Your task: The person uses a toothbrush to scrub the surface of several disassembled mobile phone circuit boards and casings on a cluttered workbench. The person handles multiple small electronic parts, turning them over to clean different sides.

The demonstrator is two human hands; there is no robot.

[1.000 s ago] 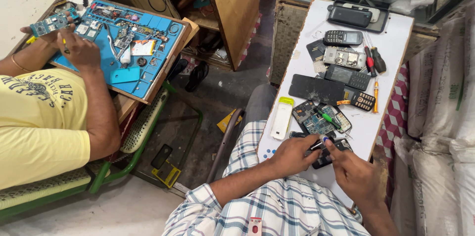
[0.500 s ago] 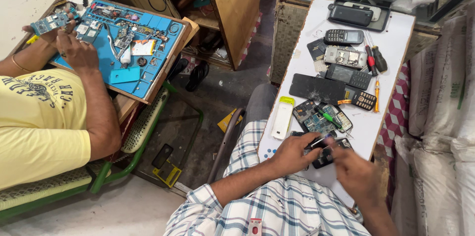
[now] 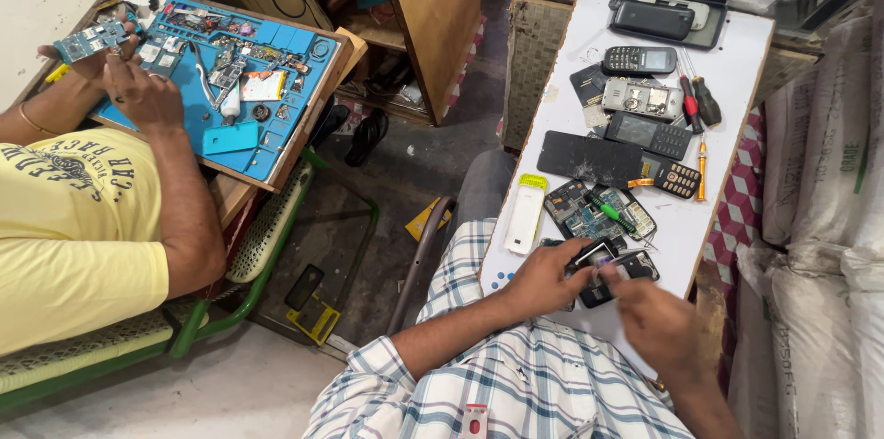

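Both hands are down at the near end of the white table, working on a small black phone part sitting right between them. Left hand is curled around its left side, fingers pinching the edge, while the right hand comes in from below with fingertips touching the part's lower right; can't tell exactly how tight that grip is. Just above the part lies an opened phone with a green circuit board, and a white-and-yellow phone shell sits to its left. Way off left, another person in a yellow shirt holds a board over a blue repair mat.
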